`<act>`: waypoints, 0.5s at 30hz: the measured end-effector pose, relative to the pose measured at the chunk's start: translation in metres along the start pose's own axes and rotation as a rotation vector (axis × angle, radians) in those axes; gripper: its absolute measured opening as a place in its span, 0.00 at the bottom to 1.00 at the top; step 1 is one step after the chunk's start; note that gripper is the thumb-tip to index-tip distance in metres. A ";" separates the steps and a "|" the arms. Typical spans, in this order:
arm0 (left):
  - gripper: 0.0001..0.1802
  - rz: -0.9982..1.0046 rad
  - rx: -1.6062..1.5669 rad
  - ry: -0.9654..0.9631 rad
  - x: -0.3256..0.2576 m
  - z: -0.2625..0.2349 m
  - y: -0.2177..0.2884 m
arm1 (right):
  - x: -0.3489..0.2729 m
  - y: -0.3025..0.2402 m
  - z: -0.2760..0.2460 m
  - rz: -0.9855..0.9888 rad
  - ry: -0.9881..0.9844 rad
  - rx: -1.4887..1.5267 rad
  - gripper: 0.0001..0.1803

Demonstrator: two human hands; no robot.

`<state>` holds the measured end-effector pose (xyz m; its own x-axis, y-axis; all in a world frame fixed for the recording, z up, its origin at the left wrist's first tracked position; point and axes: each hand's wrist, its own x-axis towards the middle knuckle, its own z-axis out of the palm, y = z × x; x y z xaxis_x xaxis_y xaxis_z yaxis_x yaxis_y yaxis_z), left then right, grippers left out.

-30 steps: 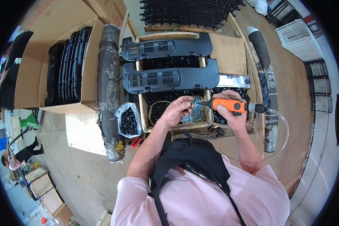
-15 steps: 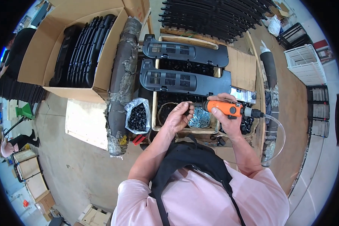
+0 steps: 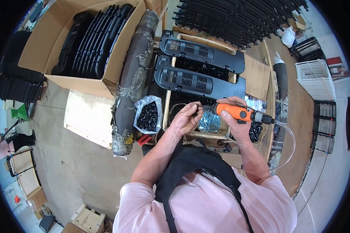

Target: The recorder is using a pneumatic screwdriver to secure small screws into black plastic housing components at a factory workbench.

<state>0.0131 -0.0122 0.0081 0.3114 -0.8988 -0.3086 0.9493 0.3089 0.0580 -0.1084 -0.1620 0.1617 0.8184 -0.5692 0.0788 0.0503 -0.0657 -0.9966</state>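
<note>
The largest thing here is the open cardboard box (image 3: pixel 35 50) far to the upper left of the orange driver, packed with black slatted panels (image 3: pixel 89 37) standing on edge. A stack of black ribbed strips (image 3: pixel 237 19) lies well above the driver at the top edge. A long dark wrapped roll (image 3: pixel 132 77) runs down the box's right side, well left of the driver. Two dark grey vented panels follow: the upper one (image 3: pixel 202 50) lies well above the driver, the lower one (image 3: pixel 200 79) just above it, both laid across a wooden tray (image 3: pixel 206 135) that sits directly under the driver. A clear plastic bag of small black parts (image 3: pixel 147 116) sits left of the driver, beside the tray. A heap of silvery screws (image 3: pixel 209 122) lies in the tray just below the driver's tip.

The orange driver (image 3: pixel 235 112) is held level above the tray, nose pointing left, with a clear hose (image 3: pixel 287 143) looping from its rear to the right. The right hand (image 3: pixel 237 126) is wrapped closed around its body from below. The left hand (image 3: pixel 186 118) is just left of the nose, fingers curled and pinched at the tip; what it pinches is too small to tell. The two hands are near each other, with the driver's nose between them.
</note>
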 end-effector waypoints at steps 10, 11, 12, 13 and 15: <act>0.13 0.007 -0.201 0.058 -0.003 0.005 -0.004 | 0.010 -0.005 0.015 0.004 -0.055 -0.063 0.28; 0.13 0.009 -0.207 0.057 -0.004 0.006 -0.003 | 0.012 -0.007 0.016 -0.002 -0.086 -0.079 0.28; 0.13 0.024 -0.199 0.070 -0.003 0.007 -0.002 | 0.014 -0.009 0.017 -0.008 -0.118 -0.095 0.28; 0.13 0.039 -0.192 0.084 -0.003 0.007 0.000 | 0.017 -0.011 0.019 -0.006 -0.125 -0.098 0.28; 0.14 0.042 -0.168 0.102 -0.002 0.006 0.002 | 0.023 -0.015 0.025 0.013 -0.171 -0.131 0.28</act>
<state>0.0148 -0.0116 0.0141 0.3368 -0.8505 -0.4039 0.9122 0.4011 -0.0841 -0.0757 -0.1537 0.1775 0.9044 -0.4238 0.0489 -0.0271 -0.1716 -0.9848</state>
